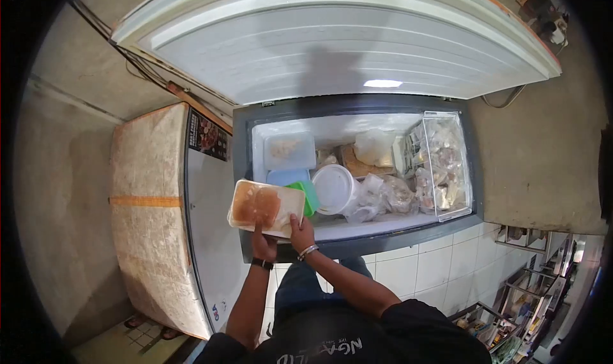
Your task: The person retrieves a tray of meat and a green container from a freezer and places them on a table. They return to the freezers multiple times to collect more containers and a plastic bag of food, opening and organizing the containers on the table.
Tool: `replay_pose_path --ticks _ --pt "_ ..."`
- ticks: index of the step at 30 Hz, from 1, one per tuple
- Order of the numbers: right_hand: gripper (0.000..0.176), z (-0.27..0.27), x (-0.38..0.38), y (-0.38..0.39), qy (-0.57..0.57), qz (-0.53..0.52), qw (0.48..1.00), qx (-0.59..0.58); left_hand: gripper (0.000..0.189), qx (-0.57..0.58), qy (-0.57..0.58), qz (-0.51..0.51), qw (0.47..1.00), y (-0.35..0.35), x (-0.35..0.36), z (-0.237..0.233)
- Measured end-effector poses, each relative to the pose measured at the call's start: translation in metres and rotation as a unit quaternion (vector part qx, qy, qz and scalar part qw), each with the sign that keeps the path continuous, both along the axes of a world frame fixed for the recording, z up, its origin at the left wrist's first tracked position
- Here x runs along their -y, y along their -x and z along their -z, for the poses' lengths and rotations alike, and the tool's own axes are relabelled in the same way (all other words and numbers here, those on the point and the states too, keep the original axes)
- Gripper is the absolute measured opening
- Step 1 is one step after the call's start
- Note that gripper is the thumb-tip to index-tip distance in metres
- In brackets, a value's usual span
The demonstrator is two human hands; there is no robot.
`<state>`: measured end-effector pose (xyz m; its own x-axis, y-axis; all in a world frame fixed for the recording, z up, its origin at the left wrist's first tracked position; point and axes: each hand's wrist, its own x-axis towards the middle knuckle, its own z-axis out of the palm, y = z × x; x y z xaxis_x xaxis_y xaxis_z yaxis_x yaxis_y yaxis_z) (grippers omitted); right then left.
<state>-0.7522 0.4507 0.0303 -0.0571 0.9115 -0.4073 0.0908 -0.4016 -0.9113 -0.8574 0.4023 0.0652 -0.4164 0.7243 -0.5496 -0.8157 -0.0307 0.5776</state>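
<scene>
At far L, a big stained box (147,236) w/ an orange band is standing beside the open freezer (421,235). Next, over the freezer's near L corner, both hands are holding up a white rect. container (271,204); it's showing an orange-brown mass on its L side & pale stuff toward the R. Can't tell if a clear lid is covering it. L hand (263,244) is gripping the near edge, fingers clamped on the container, one lying over the orange part. R hand (302,233) is gripping the near R corner, thumb on top, other fingers mostly hidden.

Inside, L end: a pale-blue box (290,150) is sitting w/ whitish contents showing thru, & a bluer container (287,177) is sitting just nearer. A green container (311,201) is peeking out behind the held one's R edge; contents hidden. Then a round white tub (335,189) is standing w/ its lid on, contents not visible. Behind it, to the R, a brown block (357,161) is lying partly under a cloudy bag (375,148); nearer, clear plastic bags (386,196) are bunching up. Far R, a clear-walled bin (452,205) is holding wrapped, pale & pinkish pkgs.
</scene>
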Motion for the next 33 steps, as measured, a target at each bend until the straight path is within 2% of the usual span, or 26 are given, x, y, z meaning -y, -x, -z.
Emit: replay_pose_path --ticks 1,4,7,9,10,12,13,14,15,17,18,19,20,21,23,24,25,26,27,28,29,30,31,33 --pt "0.043 -0.013 0.000 -0.006 0.040 -0.030 0.999 -0.011 0.051 -0.003 0.015 -0.020 1.000 -0.002 0.000 0.002" --pt "0.041 -0.002 -0.001 -0.016 0.029 -0.052 0.998 0.000 0.052 0.020 0.007 -0.035 0.999 0.000 -0.003 0.024" --pt "0.040 -0.024 -0.014 -0.034 -0.007 -0.044 0.997 -0.055 0.045 -0.064 -0.058 -0.058 0.995 -0.030 -0.026 -0.029" --pt "0.037 -0.052 -0.029 -0.054 0.013 -0.149 0.987 -0.052 0.040 -0.062 -0.063 -0.058 0.994 -0.033 -0.031 -0.044" --pt "0.037 -0.072 -0.040 -0.070 0.007 -0.147 0.988 -0.050 0.041 -0.051 -0.051 -0.066 0.995 -0.033 -0.029 -0.047" --pt "0.033 -0.128 -0.080 -0.109 -0.085 -0.226 0.967 0.085 0.041 -0.055 -0.074 -0.055 0.994 -0.035 -0.036 -0.055" --pt "0.037 -0.160 -0.109 -0.140 -0.147 -0.155 0.976 0.038 0.041 -0.074 -0.085 -0.076 0.991 -0.041 -0.044 -0.074" --pt "0.033 -0.201 -0.148 -0.178 -0.249 -0.080 0.962 0.076 0.041 -0.091 -0.094 -0.099 0.986 -0.049 -0.049 -0.087" --pt "0.032 -0.238 -0.206 -0.228 -0.320 -0.006 0.936 0.150 0.042 -0.088 -0.109 -0.100 0.985 -0.050 -0.053 -0.091" --pt "0.032 -0.311 -0.320 -0.327 -0.405 0.173 0.839 0.320 0.042 -0.090 -0.110 -0.113 0.983 -0.057 -0.055 -0.103" --pt "0.037 -0.406 -0.343 -0.346 -0.465 0.229 0.843 0.144 0.041 -0.095 -0.113 -0.124 0.981 -0.060 -0.060 -0.109" --pt "0.039 -0.437 -0.396 -0.384 -0.491 0.295 0.801 0.176 0.039 -0.100 -0.112 -0.129 0.980 -0.065 -0.063 -0.117" --pt "0.039 -0.451 -0.460 -0.425 -0.552 0.310 0.763 0.129 0.039 -0.102 -0.113 -0.134 0.979 -0.071 -0.065 -0.125" --pt "0.047 -0.472 -0.506 -0.454 -0.526 0.304 0.774 0.179 0.039 -0.116 -0.104 -0.138 0.978 -0.077 -0.066 -0.133" --pt "0.064 -0.498 -0.582 -0.495 -0.361 0.290 0.788 0.406 0.038 -0.110 -0.106 -0.138 0.978 -0.082 -0.065 -0.139" --pt "0.074 -0.500 -0.619 -0.505 -0.295 0.273 0.788 0.467 0.035 -0.112 -0.113 -0.133 0.978 -0.093 -0.067 -0.149" --pt "0.077 -0.497 -0.667 -0.520 -0.225 0.246 0.800 0.499 0.033 -0.119 -0.115 -0.132 0.977 -0.097 -0.068 -0.161" --pt "0.076 -0.487 -0.697 -0.527 -0.251 0.229 0.791 0.509 0.030 -0.122 -0.097 -0.141 0.978 -0.088 -0.060 -0.146" --pt "0.080 -0.492 -0.654 -0.512 -0.282 0.195 0.923 0.173 0.029 -0.120 -0.052 -0.178 0.975 -0.088 -0.054 -0.146" --pt "0.081 -0.490 -0.683 -0.528 -0.305 0.200 0.874 0.320 0.029 -0.127 -0.043 -0.179 0.975 -0.090 -0.052 -0.152" --pt "0.082 -0.487 -0.713 -0.545 -0.306 0.216 0.794 0.479 0.027 -0.121 -0.069 -0.174 0.975 -0.104 -0.059 -0.171" --pt "0.083 -0.483 -0.744 -0.561 -0.290 0.244 0.698 0.608 0.029 -0.122 -0.072 -0.186 0.972 -0.103 -0.056 -0.170" --pt "0.083 -0.486 -0.733 -0.541 -0.277 0.213 0.705 0.617 0.029 -0.119 -0.053 -0.205 0.970 -0.105 -0.051 -0.175" --pt "0.084 -0.495 -0.711 -0.536 -0.263 0.192 0.705 0.630 0.032 -0.114 -0.092 -0.194 0.970 -0.115 -0.044 -0.191"
